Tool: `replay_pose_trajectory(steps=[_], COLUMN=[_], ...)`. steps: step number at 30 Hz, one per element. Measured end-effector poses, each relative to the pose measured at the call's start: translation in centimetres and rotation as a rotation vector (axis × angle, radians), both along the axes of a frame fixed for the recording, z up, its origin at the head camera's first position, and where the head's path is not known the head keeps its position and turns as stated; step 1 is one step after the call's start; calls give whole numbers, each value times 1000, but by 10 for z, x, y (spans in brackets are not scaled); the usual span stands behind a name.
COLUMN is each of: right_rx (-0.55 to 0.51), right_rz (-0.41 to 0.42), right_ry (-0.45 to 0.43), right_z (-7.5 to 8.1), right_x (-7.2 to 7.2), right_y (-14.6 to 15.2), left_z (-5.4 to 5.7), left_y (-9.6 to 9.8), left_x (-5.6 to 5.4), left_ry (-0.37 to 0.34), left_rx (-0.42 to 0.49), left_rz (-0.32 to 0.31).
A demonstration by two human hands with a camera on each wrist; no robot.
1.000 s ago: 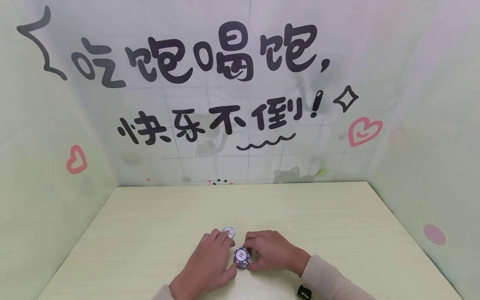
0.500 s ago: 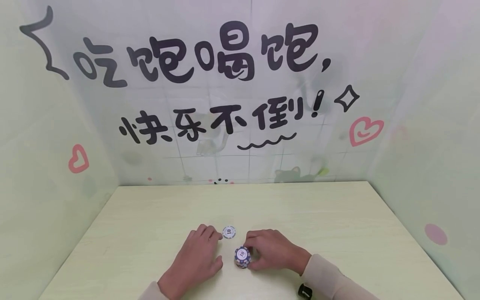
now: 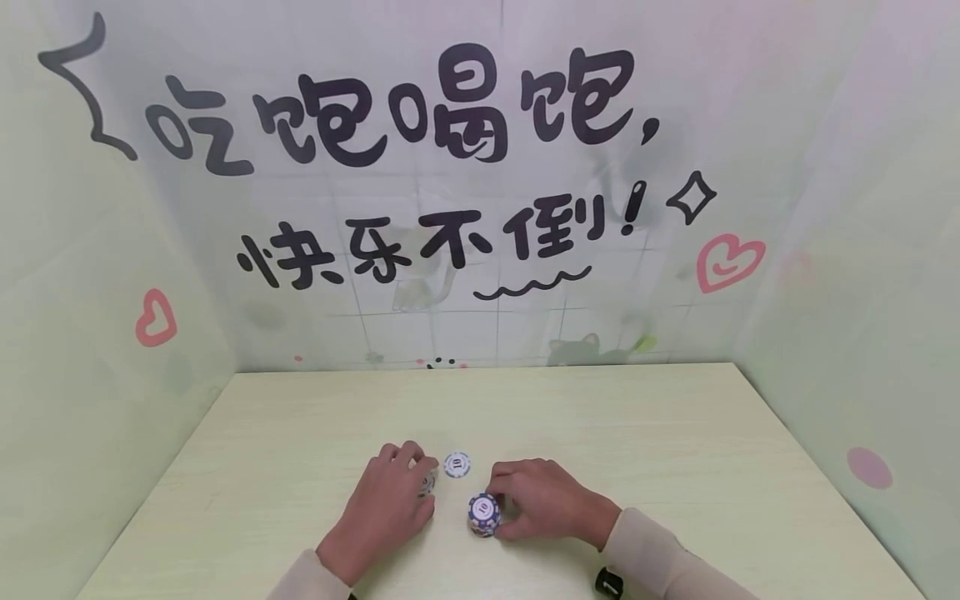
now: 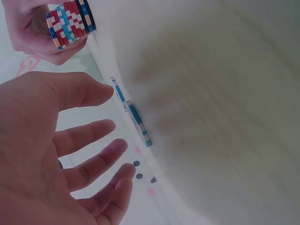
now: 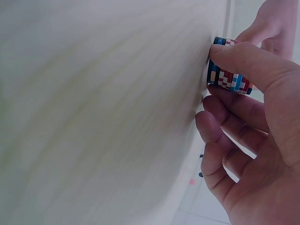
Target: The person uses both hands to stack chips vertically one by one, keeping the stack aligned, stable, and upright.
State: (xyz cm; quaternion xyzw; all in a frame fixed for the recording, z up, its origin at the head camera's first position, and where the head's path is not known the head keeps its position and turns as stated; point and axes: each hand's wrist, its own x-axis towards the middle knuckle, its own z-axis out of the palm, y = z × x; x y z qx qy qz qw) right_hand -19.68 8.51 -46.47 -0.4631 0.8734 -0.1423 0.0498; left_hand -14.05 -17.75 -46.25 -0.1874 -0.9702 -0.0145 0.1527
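Note:
My right hand [image 3: 543, 504] pinches a stack of poker chips [image 3: 483, 514] between thumb and fingers; the top chip is blue with a white centre marked 10. In the right wrist view the stack [image 5: 229, 65] shows red, white, blue and black edges. To the left, my left hand [image 3: 386, 504] hovers over the table with fingers loosely bent and spread. A pale chip [image 3: 428, 482] shows partly between its thumb and fingers, the rest hidden. Just right of these fingertips a white chip [image 3: 457, 464] lies flat. From the left wrist both loose chips lie on the tabletop, beyond the fingertips.
The pale wooden table [image 3: 315, 417] ends at a back wall [image 3: 495, 333] printed with large dark characters. Side walls with printed hearts flank it. A black band [image 3: 609, 582] shows under the right sleeve [image 3: 652, 550].
My left hand has moved left, away from the stack, uncovering the white chip. A second pale chip shows under it now. My right hand stays on the stack.

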Motion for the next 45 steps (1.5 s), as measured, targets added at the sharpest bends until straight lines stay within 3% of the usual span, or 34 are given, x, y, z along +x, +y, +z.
replay_pose_trajectory(steps=[11,23,31,41,45], right_rx=[-7,-3,2,-5,-2], right_rz=[0,-4,-9,-9,-10], right_ry=[18,9,8,-2,-1], right_z=[0,2,0,1,2], right_x=[1,2,1,1,1], right_y=[-1,-1,0,1,1], left_z=[-1,-3,-3,-1,-1], left_y=[-4,-4,-4,-2,-1], left_x=[-5,-8,-8,-6,-6], left_ry=[-68,-75,-116,-111,-90], left_rx=[-28,15,29,97,76], left_rz=[78,51,66,84,85])
